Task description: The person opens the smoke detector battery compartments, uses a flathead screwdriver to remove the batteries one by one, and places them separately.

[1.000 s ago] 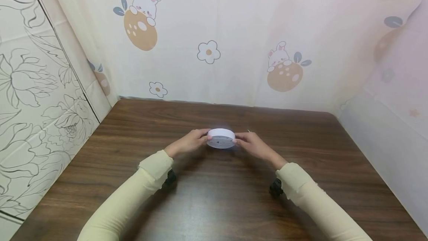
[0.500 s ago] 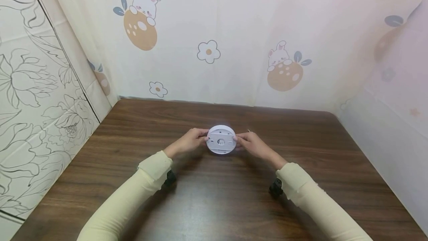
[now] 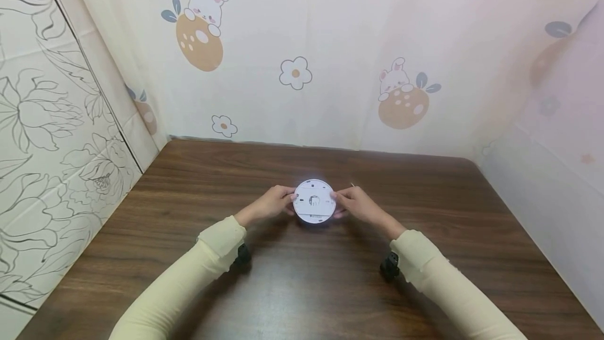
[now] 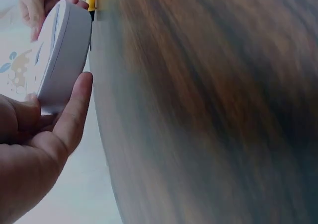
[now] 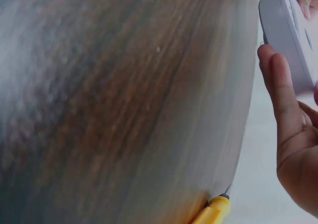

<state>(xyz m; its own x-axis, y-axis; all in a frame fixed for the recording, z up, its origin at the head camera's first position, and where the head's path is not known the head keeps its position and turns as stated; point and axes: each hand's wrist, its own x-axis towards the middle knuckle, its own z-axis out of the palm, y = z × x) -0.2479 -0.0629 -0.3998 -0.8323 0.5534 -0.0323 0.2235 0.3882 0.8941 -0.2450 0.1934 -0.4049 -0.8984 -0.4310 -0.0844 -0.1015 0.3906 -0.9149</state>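
Between the two hands is a round white device (image 3: pixel 305 211), which looks like a smoke alarm. Its flat plate side, with slots and a small round centre, faces the head camera. My left hand (image 3: pixel 273 202) grips the left edge, thumb on the plate side and fingers behind the rim. On the opposite edge my right hand (image 3: pixel 359 203) holds it the same way. Both wrist views show the smooth side wall of the device (image 4: pixel 69 55) raised off the table. Partly hidden behind the right hand lies a yellow-handled tool (image 5: pixel 212 213) with a thin metal tip, like a screwdriver.
The brown wood-grain table (image 3: pixel 302 287) spreads out under both arms. A curtain (image 3: pixel 330 25) printed with rabbits and flowers hangs along its back edge. White panels with line-drawn flowers (image 3: pixel 42 114) stand at the left.
The device has been tilted between the hands: its side wall showed at the top before, and now the flat plate side faces the head camera fully. Both hands stay at its edges.
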